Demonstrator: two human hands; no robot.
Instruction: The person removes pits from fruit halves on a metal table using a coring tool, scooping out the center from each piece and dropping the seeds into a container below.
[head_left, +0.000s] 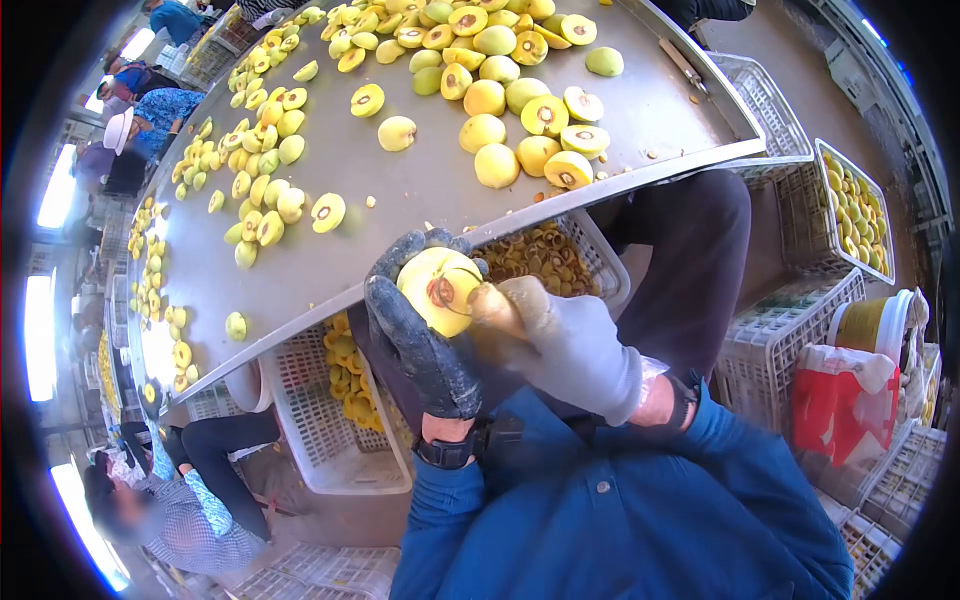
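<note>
My left hand [420, 335], in a dark, dirty glove, cups a halved yellow fruit [437, 290] with its cut face and brown core turned up. In a pale grey glove, my right hand [570, 345] is closed round a wooden handle [495, 310]. A thin curved metal loop at the handle's end lies against the fruit's core. Both hands are just off the near edge of a metal table [400, 190]. Halved and whole yellow-green fruits [485, 100] are spread over it.
Below the table edge sit a crate of brown cores [545, 260] and a white crate [320, 440] with cored fruit pieces. On the right are a crate of fruit [855, 215], a white bucket [870, 325] and a red bag [845, 405]. Co-workers sit along the left.
</note>
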